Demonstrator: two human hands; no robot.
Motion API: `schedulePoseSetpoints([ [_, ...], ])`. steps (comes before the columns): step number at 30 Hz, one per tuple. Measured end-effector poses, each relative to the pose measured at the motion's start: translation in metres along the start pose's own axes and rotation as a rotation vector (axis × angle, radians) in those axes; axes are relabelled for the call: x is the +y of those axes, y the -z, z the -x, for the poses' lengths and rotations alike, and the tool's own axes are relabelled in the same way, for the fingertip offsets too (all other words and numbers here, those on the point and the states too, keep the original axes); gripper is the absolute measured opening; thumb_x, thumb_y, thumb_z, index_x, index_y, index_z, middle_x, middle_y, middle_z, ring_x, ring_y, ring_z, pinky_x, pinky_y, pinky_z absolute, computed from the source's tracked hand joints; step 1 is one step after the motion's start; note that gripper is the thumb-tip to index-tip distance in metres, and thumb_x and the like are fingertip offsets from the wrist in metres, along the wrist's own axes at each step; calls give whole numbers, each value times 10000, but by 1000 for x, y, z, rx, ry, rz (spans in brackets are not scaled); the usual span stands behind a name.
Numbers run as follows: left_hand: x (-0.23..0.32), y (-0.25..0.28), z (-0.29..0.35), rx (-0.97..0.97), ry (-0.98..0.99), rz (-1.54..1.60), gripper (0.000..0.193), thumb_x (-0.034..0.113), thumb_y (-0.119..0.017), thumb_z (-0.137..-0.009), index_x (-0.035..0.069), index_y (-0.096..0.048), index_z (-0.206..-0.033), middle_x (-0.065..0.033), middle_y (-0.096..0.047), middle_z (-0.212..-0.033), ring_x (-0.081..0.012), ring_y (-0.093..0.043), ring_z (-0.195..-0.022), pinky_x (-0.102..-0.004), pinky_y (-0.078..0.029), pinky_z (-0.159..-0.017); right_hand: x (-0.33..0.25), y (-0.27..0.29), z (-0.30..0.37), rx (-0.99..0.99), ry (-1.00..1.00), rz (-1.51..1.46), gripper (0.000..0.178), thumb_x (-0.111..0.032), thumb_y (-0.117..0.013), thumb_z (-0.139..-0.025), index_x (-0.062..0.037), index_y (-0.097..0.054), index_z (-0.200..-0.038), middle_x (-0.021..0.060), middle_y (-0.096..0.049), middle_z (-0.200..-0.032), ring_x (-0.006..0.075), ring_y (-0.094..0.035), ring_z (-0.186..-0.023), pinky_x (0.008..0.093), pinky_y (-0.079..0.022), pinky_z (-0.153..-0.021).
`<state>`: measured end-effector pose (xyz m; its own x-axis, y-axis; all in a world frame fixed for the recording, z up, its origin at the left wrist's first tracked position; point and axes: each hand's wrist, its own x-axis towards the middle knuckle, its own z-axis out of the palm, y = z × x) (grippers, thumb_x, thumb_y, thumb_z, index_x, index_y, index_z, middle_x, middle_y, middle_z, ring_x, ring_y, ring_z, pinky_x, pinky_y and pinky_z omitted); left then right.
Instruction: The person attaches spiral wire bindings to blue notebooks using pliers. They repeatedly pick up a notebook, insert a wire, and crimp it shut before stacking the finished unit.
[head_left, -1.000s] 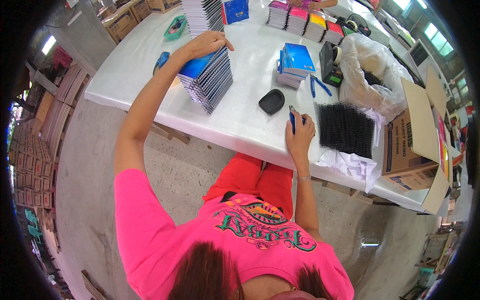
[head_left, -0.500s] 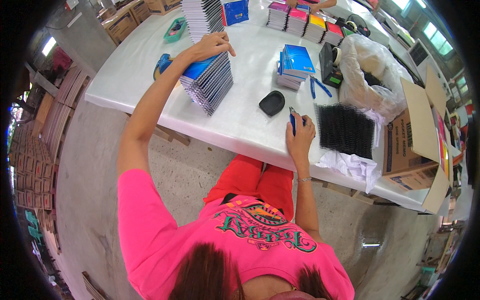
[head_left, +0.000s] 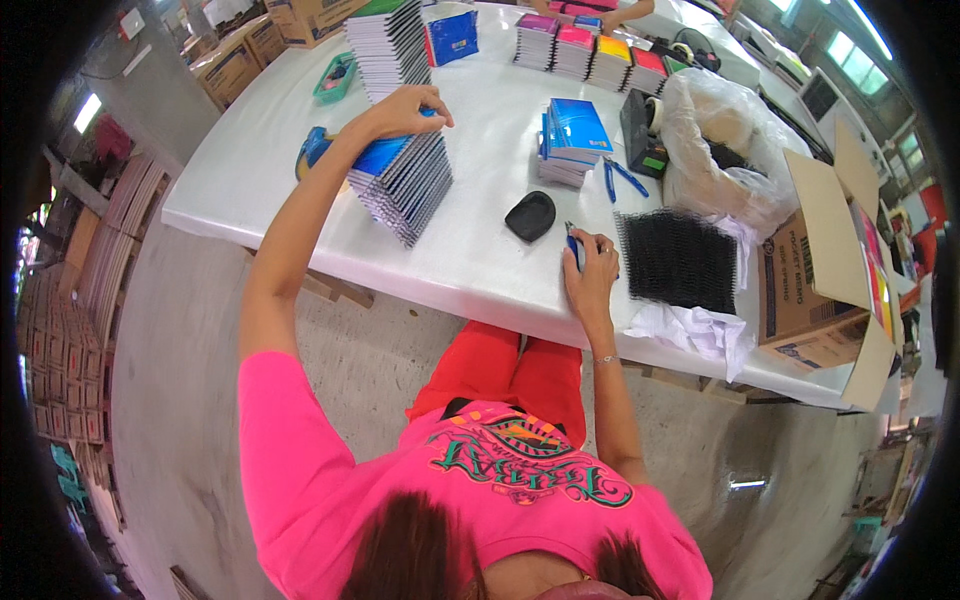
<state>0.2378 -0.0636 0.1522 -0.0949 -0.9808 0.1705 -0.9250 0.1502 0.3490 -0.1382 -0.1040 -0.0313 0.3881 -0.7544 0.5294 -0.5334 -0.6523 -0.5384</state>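
My left hand (head_left: 404,112) is over the far end of a tall stack of blue spiral notebooks (head_left: 408,190), its fingers bent together. A bit of blue shows between the fingers, but what they grip is mostly hidden. My right hand (head_left: 594,268) rests at the table's near edge, closed round blue-handled pliers (head_left: 573,245) with their jaws pointing away from me. Left of those pliers lies a black, rounded palm-size object (head_left: 530,216). Beyond stands a shorter pile of blue notebooks (head_left: 578,128), with a second pair of blue pliers (head_left: 622,180) spread beside it.
Black spiral coils (head_left: 678,262) lie right of my right hand, near a plastic bag (head_left: 735,150) and an open carton (head_left: 815,275). A blue tape dispenser (head_left: 315,150), green basket (head_left: 334,78) and green-topped notebook stack (head_left: 390,50) stand far left. Another person's hands (head_left: 625,12) are beyond coloured notebooks (head_left: 573,50).
The view has shifted slightly, moving the table's contents leftward. My left hand's fingers have curled in above the stack. My right hand keeps hold of the pliers in the same place.
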Motion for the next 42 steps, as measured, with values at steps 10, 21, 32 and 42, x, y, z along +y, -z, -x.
schedulePoseSetpoints([
  [10, 80, 11, 20, 218, -147, -189, 449, 425, -694, -828, 119, -694, -1156, -104, -573, -1073, -249, -564, -1017, -375, -440, -922, 36, -7, -165, 153, -309, -384, 451, -298, -676, -908, 31, -587, -1204, 123, -592, -941, 221, -567, -910, 339, -474, -796],
  [21, 150, -88, 30, 406, 0, 637, 315, 182, -669, -907, 128, -670, -1218, -48, -584, -1093, -190, -560, -1080, -326, -444, -930, 46, -40, -176, 438, -232, -610, 279, -154, -735, -824, 13, -617, -1014, 93, -654, -824, 170, -602, -744, 319, -476, -694],
  [32, 162, -143, 43, 408, 228, 1164, 441, 262, -532, -1012, 16, -456, -1369, -100, -570, -1211, -170, -534, -1117, -323, -399, -984, -40, 49, -29, 54, -173, -899, 269, -70, -696, -871, -44, -588, -1116, 38, -617, -981, 119, -608, -829, 276, -501, -745],
  [42, 153, -142, 99, 199, 96, -36, 318, -7, -533, -882, 66, -552, -1191, -102, -568, -1083, -284, -545, -1067, -502, -261, -1099, 150, 178, 10, 292, -550, 573, 292, -297, -720, -836, -139, -681, -1078, 126, -648, -995, 336, -572, -1057, 531, -406, -908],
])
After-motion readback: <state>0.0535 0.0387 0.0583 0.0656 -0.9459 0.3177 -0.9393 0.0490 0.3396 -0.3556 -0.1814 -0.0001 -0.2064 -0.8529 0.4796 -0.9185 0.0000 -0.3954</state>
